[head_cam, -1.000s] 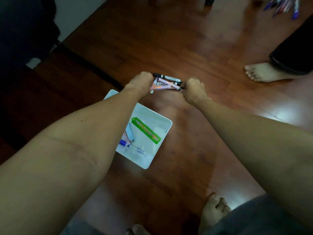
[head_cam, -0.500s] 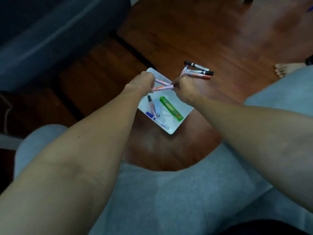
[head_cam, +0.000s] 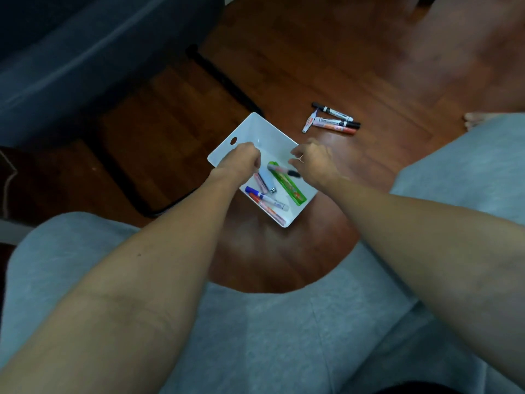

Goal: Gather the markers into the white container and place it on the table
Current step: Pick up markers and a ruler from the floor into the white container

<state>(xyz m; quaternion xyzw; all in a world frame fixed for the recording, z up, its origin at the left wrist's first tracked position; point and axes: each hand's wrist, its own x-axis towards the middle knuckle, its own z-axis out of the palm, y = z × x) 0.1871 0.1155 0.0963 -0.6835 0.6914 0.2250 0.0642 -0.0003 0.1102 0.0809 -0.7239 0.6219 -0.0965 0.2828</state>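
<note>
Four markers (head_cam: 332, 120) lie on the floor (head_cam: 369, 66) beyond the white container (head_cam: 255, 129).

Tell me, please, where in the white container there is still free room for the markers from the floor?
The white container is bare at its far end, near the round hole. The near half is crowded: green packet, blue-capped marker, red marker. Both hands hover over the middle.

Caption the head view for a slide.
Both hands, left and right, over the white plastic container of markers; four loose markers remain on the wooden floor.
</note>
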